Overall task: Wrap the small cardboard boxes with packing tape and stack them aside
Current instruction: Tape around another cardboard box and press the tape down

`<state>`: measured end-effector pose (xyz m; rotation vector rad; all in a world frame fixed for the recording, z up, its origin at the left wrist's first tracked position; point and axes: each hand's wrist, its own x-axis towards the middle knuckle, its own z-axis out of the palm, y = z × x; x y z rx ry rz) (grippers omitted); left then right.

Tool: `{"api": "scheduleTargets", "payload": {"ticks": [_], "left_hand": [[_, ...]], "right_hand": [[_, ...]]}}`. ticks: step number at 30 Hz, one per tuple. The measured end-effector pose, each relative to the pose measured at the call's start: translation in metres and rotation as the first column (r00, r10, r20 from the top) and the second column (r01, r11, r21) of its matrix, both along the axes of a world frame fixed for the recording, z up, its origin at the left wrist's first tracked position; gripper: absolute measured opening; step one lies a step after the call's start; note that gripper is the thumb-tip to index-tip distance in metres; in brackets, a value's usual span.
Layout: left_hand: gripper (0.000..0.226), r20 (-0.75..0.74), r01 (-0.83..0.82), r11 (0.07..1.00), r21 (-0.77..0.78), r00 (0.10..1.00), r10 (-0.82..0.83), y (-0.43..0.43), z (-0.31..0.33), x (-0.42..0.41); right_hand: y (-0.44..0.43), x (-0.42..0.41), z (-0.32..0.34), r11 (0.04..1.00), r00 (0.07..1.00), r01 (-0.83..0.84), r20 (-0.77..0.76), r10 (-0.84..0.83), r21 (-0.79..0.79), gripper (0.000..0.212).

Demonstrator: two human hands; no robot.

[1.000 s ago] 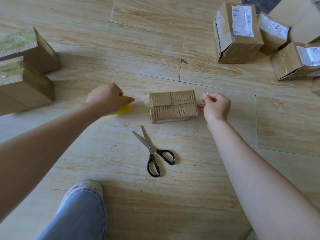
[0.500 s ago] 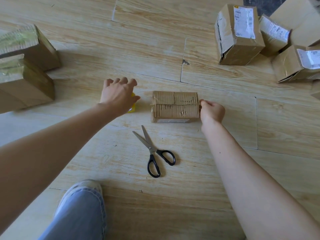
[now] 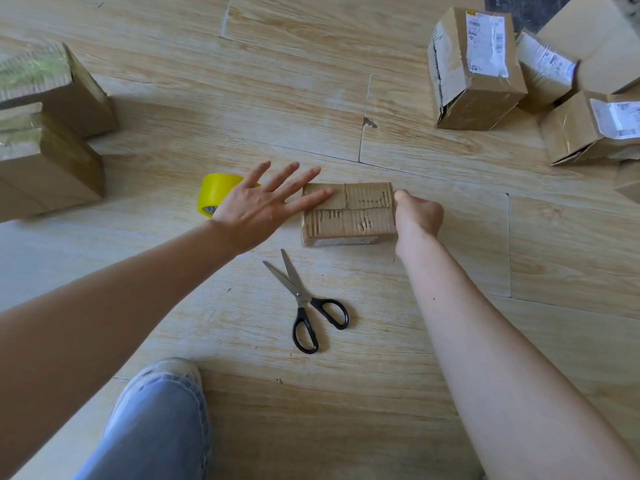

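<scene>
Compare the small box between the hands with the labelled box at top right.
The small box lies flat; the labelled box stands taller. The small box's top shows bare corrugation; the labelled box carries a white shipping label. The left hand and right hand are at the small box; neither reaches the labelled box. Both are brown cardboard.

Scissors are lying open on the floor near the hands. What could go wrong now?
1. The black-handled scissors lie with blades apart near the small brown cardboard box, between both forearms; a wrist could graze them.
2. The yellow tape roll seems to stand on its edge behind the left hand; a nudge might send it rolling.
3. That hand's fingers lie flat, so the box may slide while the right hand grips its end.
</scene>
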<state>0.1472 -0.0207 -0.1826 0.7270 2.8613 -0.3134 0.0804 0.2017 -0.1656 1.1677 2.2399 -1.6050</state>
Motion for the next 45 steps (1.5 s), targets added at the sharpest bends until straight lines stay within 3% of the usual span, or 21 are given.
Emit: {"api": "scheduleTargets", "payload": {"ticks": [2,3,4,5,6,8,10,11,13,18,24,28,30,32,34,35,36,39,40,43,45], "left_hand": [[0.098,0.007,-0.009,1.0,0.001,1.0,0.009,0.0,0.0,0.0],[0.098,0.012,-0.014,1.0,0.004,1.0,0.014,-0.001,0.0,0.001],[0.098,0.016,-0.019,1.0,0.009,1.0,0.019,-0.001,0.0,0.0],[0.098,0.022,-0.024,1.0,0.014,0.999,0.023,0.0,0.001,0.0],[0.097,0.028,-0.028,0.999,0.02,0.999,0.027,0.0,0.001,-0.001],[0.095,0.034,-0.032,0.999,0.027,0.999,0.031,0.002,0.002,-0.001],[0.094,0.036,-0.026,0.999,0.019,0.999,0.025,0.002,0.002,0.0],[0.095,0.037,-0.025,1.0,0.016,0.999,0.024,0.002,0.002,0.001],[0.093,0.04,-0.032,0.999,0.029,0.999,0.031,0.002,0.001,0.002],[0.079,0.049,-0.066,0.996,0.061,0.997,0.063,0.001,0.0,0.003],[0.065,-0.002,-0.124,0.992,0.008,0.992,0.124,0.005,-0.004,0.006],[0.063,-0.008,-0.18,0.982,-0.05,0.984,0.18,0.006,-0.003,0.014],[0.062,-0.002,-0.157,0.985,-0.078,0.988,0.157,0.008,-0.004,0.015],[0.062,0.016,-0.17,0.983,-0.062,0.985,0.171,0.008,-0.002,0.012],[0.061,0.057,-0.238,0.971,0.014,0.97,0.237,0.006,0.004,0.009],[0.06,0.083,-0.28,0.958,0.065,0.958,0.274,0.004,0.007,0.008],[0.059,0.106,-0.311,0.944,0.11,0.948,0.3,0.001,0.009,0.007],[0.055,0.156,-0.361,0.913,0.193,0.929,0.334,-0.006,0.013,0.004],[0.053,0.179,-0.38,0.898,0.221,0.921,0.346,-0.008,0.014,0.003],[0.051,0.249,-0.437,0.851,0.292,0.894,0.373,-0.011,0.016,-0.001],[0.056,0.298,-0.487,0.817,0.31,0.865,0.403,-0.013,0.019,-0.004]], "right_hand": [[0.001,-0.002,0.004,0.997,0.997,0.055,0.048,-0.053,-0.047,0.048],[0.002,0.0,0.007,0.999,0.997,0.037,0.067,-0.039,0.027,0.062],[0.003,0.005,0.008,0.983,0.999,-0.034,0.048,0.025,0.178,0.069],[0.004,0.012,0.009,0.908,0.986,-0.141,-0.028,0.165,0.395,0.07],[0.003,0.022,0.009,0.762,0.918,-0.239,-0.117,0.38,0.602,0.066],[-0.005,0.041,0.006,0.381,0.57,-0.422,-0.086,0.817,0.823,0.058],[-0.015,0.053,-0.001,0.078,0.245,-0.593,0.087,0.966,0.801,0.059],[-0.018,0.056,-0.007,0.001,0.187,-0.653,0.16,0.969,0.758,0.06],[-0.018,0.057,-0.014,0.008,0.232,-0.681,0.206,0.951,0.732,0.062],[-0.004,0.051,-0.017,0.31,0.495,-0.669,0.094,0.864,0.675,0.075],[-0.005,0.053,-0.015,0.539,0.609,-0.651,-0.056,0.791,0.535,0.096],[-0.003,0.056,-0.012,0.636,0.675,-0.66,-0.055,0.735,0.4,0.104],[-0.005,0.058,-0.007,0.605,0.675,-0.637,-0.033,0.737,0.479,0.098],[-0.004,0.068,-0.001,0.537,0.653,-0.466,-0.136,0.745,0.704,0.076],[-0.004,0.089,-0.003,0.496,0.555,-0.238,-0.302,0.775,0.835,0.041],[-0.005,0.104,-0.007,0.472,0.495,-0.24,-0.312,0.811,0.848,0.029],[-0.005,0.121,-0.012,0.41,0.437,-0.326,-0.249,0.864,0.852,0.024],[-0.002,0.168,-0.032,0.046,0.287,-0.692,0.217,0.933,0.72,0.033],[0.0,0.18,-0.038,0.006,0.274,-0.747,0.301,0.913,0.664,0.037],[-0.002,0.199,-0.044,0.102,0.372,-0.793,0.345,0.862,0.6,0.044],[-0.009,0.202,-0.043,0.098,0.388,-0.797,0.381,0.839,0.596,0.047]]}}
